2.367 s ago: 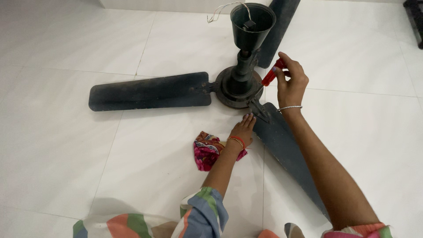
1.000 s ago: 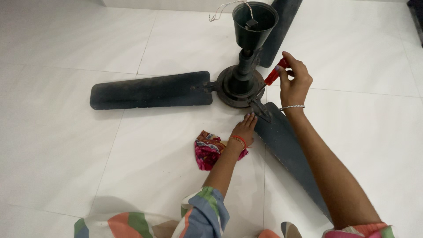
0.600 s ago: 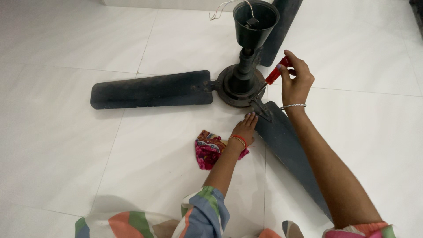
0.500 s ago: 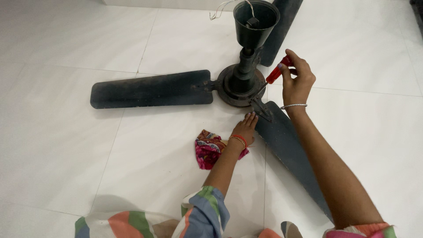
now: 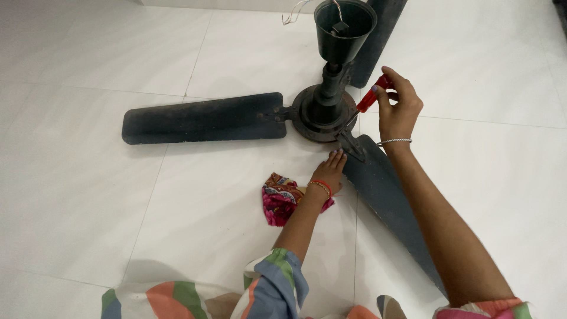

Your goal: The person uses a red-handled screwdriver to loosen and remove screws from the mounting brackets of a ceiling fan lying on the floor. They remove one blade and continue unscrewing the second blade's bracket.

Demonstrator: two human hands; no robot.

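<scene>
Far fan blade point(image 5: 378, 35): the canopy cup point(image 5: 344, 29) covers part of it and the top edge cuts it off. We cannot see the screwdriver point(image 5: 367, 101) tip's contact point. Near blade point(image 5: 390, 207) partly hidden under the right forearm. Cloth point(image 5: 282, 198) partly behind the left wrist.

A dark, dusty ceiling fan point(image 5: 323, 112) lies on the white tiled floor point(image 5: 88, 195), canopy cup upward, three blades spread. A red-handled screwdriver point(image 5: 367, 101) slants down to the bracket of the near blade point(image 5: 387, 201).
</scene>
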